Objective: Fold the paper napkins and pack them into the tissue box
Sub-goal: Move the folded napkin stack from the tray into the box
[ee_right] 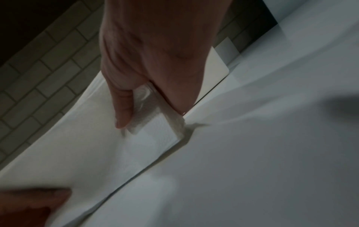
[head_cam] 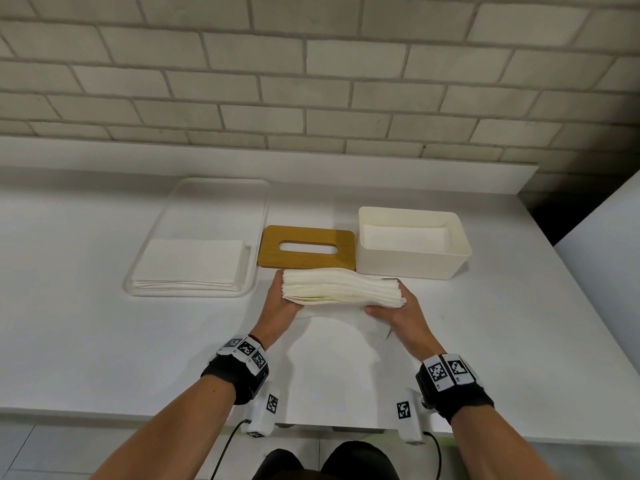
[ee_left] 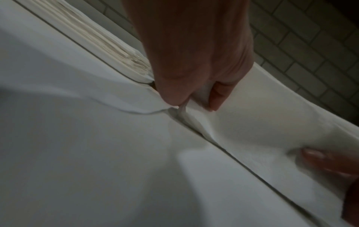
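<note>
A thick stack of folded white napkins (head_cam: 343, 289) is held just above the table, in front of the wooden lid. My left hand (head_cam: 284, 296) grips its left end and my right hand (head_cam: 391, 308) its right end. A loose bottom sheet (head_cam: 341, 322) sags under the stack. In the left wrist view my left hand (ee_left: 194, 101) pinches paper between thumb and finger. In the right wrist view my right hand (ee_right: 151, 116) pinches a napkin corner (ee_right: 155, 130). The white tissue box (head_cam: 412, 261) stands open behind the stack to the right.
The wooden lid (head_cam: 270, 247) with its slot lies flat left of the box. A clear tray (head_cam: 256, 237) at the left holds a pile of flat napkins (head_cam: 190, 261). A brick wall runs behind the table; the table's near edge is by my wrists.
</note>
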The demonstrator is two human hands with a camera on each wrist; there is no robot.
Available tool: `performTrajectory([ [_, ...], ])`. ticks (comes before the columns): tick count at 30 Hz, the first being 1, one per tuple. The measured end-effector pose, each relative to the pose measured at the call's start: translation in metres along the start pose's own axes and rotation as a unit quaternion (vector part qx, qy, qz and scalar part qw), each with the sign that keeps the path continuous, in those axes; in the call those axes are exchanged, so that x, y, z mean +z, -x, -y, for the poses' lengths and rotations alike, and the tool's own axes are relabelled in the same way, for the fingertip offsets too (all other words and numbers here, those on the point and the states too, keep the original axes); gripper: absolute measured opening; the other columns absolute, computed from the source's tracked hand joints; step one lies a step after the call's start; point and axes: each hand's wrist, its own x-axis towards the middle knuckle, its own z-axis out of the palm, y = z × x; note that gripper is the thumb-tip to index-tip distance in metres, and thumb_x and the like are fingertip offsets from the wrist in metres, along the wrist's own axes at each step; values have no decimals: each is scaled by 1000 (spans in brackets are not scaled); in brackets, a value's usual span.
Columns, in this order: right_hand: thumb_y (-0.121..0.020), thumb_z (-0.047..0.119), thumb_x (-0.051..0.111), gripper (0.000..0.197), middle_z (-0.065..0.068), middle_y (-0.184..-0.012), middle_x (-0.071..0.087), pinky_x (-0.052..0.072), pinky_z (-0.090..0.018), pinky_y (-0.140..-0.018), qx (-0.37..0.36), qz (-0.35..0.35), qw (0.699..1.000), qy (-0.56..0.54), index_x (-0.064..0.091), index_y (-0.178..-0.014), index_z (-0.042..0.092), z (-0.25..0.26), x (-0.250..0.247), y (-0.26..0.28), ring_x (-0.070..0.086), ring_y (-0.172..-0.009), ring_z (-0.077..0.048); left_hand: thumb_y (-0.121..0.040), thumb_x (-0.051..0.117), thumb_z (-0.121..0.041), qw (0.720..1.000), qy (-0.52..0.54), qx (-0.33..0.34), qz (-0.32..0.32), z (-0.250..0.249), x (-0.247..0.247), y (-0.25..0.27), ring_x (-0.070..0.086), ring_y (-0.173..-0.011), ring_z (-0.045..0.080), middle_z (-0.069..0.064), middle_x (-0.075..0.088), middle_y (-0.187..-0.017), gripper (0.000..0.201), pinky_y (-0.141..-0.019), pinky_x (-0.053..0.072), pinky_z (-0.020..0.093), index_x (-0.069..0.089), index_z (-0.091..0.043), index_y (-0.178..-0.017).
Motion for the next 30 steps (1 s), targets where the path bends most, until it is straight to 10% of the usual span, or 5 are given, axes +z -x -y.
performTrajectory([
  [6, -69, -13, 77, 57, 2, -102, 64, 53, -18, -71, -7, -7, 1000, 29, 57, -114, 16, 6, -4, 2, 60, -93, -12, -70, 61, 25, 998, -52, 41, 0, -2, -9, -1, 53, -98, 7, -6, 51, -108, 69, -75, 51, 19, 41, -18, -121],
  [14, -72, -9, 76, 49, 2, -118, 57, 50, -16, -79, -85, 10, 993, 86, 64, -104, 26, 18, -2, -3, 55, -105, -15, -70, 55, 22, 973, -171, 150, 45, -11, -16, -12, 46, -113, -4, -3, 49, -120, 70, -96, 36, 9, 47, -27, -120],
  [18, -74, -7, 76, 42, 4, -118, 57, 47, -12, -81, -83, 14, 990, 110, 67, -90, 31, 19, -3, -5, 54, -114, -21, -73, 48, 22, 976, -161, 133, 54, -10, -15, -14, 46, -113, 0, 0, 49, -117, 63, -95, 36, 9, 50, -29, -111],
  [24, -75, -14, 70, 90, -2, -112, 55, 52, -20, -73, -15, 1, 998, 59, 35, -142, 34, 17, -4, -2, 59, -95, -18, -75, 47, 27, 994, -80, 67, 16, -10, -9, -14, 49, -95, -6, -8, 44, -109, 68, -82, 46, 11, 32, -12, -130],
  [30, -69, 7, 57, 45, -2, -96, 66, 46, -23, -73, 18, -33, 997, 71, 59, -113, 13, 9, 2, -9, 59, -89, -19, -88, 45, 16, 999, -51, -13, 8, -7, -1, -12, 53, -99, 4, -10, 53, -108, 54, -77, 46, 6, 35, -19, -128],
])
